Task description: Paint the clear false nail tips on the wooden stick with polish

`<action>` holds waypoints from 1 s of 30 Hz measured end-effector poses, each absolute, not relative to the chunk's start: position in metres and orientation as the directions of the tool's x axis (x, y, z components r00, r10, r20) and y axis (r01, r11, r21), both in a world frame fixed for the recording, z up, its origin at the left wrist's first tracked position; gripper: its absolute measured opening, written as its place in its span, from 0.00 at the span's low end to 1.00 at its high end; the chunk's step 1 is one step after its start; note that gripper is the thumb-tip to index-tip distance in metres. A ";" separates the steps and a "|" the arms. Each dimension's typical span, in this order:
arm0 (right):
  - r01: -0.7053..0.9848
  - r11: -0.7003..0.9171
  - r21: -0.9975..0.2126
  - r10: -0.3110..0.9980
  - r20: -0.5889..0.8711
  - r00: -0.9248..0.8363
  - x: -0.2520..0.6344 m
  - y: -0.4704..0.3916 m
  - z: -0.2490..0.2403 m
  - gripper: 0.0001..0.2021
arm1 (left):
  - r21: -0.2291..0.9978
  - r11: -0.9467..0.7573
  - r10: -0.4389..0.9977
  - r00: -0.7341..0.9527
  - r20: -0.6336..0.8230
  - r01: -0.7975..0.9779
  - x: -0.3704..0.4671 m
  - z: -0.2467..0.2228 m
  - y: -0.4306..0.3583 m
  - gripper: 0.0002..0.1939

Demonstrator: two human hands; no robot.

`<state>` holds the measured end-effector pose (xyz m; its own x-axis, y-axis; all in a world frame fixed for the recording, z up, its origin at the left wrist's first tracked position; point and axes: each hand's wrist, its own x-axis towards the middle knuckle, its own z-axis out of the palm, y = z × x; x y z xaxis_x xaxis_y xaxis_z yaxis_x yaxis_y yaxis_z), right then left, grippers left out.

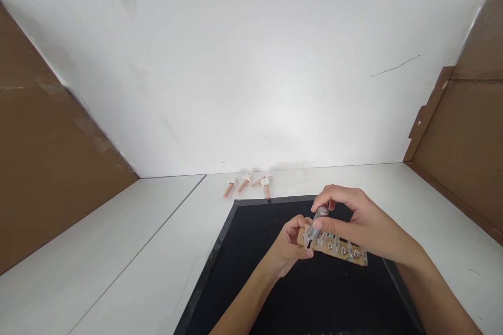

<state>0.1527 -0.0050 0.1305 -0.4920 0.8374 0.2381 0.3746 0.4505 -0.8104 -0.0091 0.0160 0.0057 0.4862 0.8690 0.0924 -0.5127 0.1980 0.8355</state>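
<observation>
My left hand (292,246) pinches the left end of a narrow tan strip (356,260) between thumb and fingers. Along this strip runs a row of clear upright pieces and shiny metal round parts. The fingers of my right hand (346,214) are closed around a small grey cylinder (319,220). It is tilted over the strip's left end, its lower tip dark; whether it touches the strip I cannot tell. Part of the strip's upper edge is hidden behind my right hand. Both hands are above the black mat (283,293).
Several pinkish pegs with white block heads, among them one peg (230,188) at the left, lie behind the mat on the white table (157,267). Brown cardboard panels stand at the left (51,141) and right (467,141), with a white wall (251,63) at the back.
</observation>
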 end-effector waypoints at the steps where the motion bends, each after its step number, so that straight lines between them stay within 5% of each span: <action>1: 0.375 0.452 -0.809 0.837 0.239 -0.493 0.153 -0.005 0.130 0.05 | 0.837 0.201 0.871 0.483 0.085 -0.510 -0.009 0.006 0.016 0.21; 30: 0.346 0.472 -0.811 0.830 0.275 -0.486 0.155 0.000 0.126 0.03 | 0.820 0.228 0.854 0.513 0.091 -0.526 -0.009 0.001 0.015 0.20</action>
<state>0.1552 0.0001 0.1263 -0.4861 0.8295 0.2750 0.3464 0.4718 -0.8108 -0.0093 0.0152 0.0010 0.5126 0.8538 0.0912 -0.5256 0.2279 0.8196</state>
